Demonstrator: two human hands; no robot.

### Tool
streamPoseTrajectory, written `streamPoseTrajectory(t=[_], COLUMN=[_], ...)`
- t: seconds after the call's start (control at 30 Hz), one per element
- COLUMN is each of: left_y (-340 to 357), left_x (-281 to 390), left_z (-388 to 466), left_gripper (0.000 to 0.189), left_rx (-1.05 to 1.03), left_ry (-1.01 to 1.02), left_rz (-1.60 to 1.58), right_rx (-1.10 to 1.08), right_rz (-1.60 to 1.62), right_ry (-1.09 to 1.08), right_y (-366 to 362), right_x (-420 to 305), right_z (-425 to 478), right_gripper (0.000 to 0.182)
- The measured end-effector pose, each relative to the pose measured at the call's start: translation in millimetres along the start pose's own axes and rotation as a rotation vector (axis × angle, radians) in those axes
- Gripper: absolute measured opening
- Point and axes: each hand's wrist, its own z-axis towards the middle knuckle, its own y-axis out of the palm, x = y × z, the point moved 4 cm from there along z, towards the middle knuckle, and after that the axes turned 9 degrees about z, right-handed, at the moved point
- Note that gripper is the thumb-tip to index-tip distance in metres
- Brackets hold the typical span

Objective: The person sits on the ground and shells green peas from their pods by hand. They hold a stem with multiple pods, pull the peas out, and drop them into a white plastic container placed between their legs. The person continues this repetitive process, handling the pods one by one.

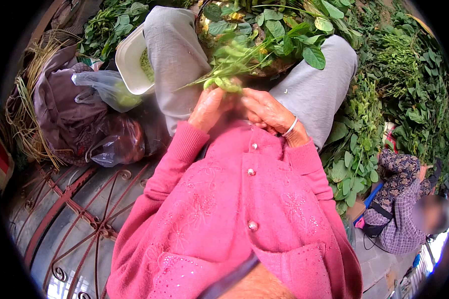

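My left hand (208,109) grips a green bean stem (224,69) with plump pods, probably soybean; the upper sprig is blurred. Several pods (226,84) rise at its fingertips. Close beside it, my right hand (267,109), with a silvery bangle on the wrist, has its fingers curled in toward the left. Whatever lies inside those fingers is hidden. Beyond both hands, leafy cut bean plants (280,33) rest over a round container (271,71) between my knees. By my left knee, a white plastic tub (125,61) contains small green beans (146,65).
Bean plants (404,67) are heaped along the right. On the left lie a clear plastic bag (110,88) of something green, a mauve cloth (60,108) and another plastic bag (121,140). Scrolled ironwork (97,228) spans the lower left. Another person (400,216) sits at lower right.
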Motion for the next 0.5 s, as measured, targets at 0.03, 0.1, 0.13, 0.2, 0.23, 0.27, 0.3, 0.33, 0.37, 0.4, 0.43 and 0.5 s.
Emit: streamPoseTrajectory(t=[0.03,0.1,0.13,0.2,0.23,0.27,0.3,0.33,0.37,0.4,0.43,0.5], left_y=[-2.4,-3.3,-1.7,-1.4,-2.6,-2.4,-1.6,0.5,3.7,10.9,8.0,6.4], left_x=[-3.3,-4.2,-1.5,-1.7,-2.3,-3.5,-1.9,-0.7,0.5,10.5,5.0,2.0], left_z=[1.9,2.3,1.0,0.8,1.7,1.5,1.6,0.8,-0.9,-4.7,-6.0,-5.7], left_gripper=[0.015,0.014,0.013,0.012,0.012,0.012,0.013,0.013,0.014,0.015,0.015,0.015], left_rx=[0.004,0.015,0.021,-0.018,-0.062,-0.108,-0.129,-0.150,-0.172,-0.135,-0.078,-0.050], left_ry=[-0.005,-0.021,-0.031,-0.100,-0.157,-0.215,-0.170,-0.125,-0.080,0.159,0.211,0.280], left_rz=[0.012,0.033,0.042,-0.006,-0.063,-0.119,-0.062,-0.004,0.054,0.415,0.457,0.533], right_rx=[0.021,0.011,-0.020,-0.072,-0.093,-0.115,-0.099,-0.083,-0.066,-0.047,-0.034,-0.014], right_rz=[0.011,0.049,0.076,0.158,0.212,0.267,0.206,0.146,0.086,0.086,0.085,0.140], right_ry=[0.002,0.026,0.049,0.087,0.102,0.117,0.119,0.120,0.121,0.112,0.109,0.120], right_y=[-0.3,-4.1,-9.4,-12.1,-11.3,-10.0,-11.7,-13.7,-15.0,-12.6,-5.3,-1.7], right_x=[2.9,10.2,13.7,14.6,13.0,12.4,13.5,15.4,16.5,11.3,3.4,-1.0], right_z=[2.0,5.3,6.7,9.0,9.6,9.5,10.1,10.6,10.8,8.9,3.0,-0.7], right_gripper=[0.018,0.018,0.018,0.019,0.020,0.020,0.020,0.020,0.020,0.020,0.020,0.020])
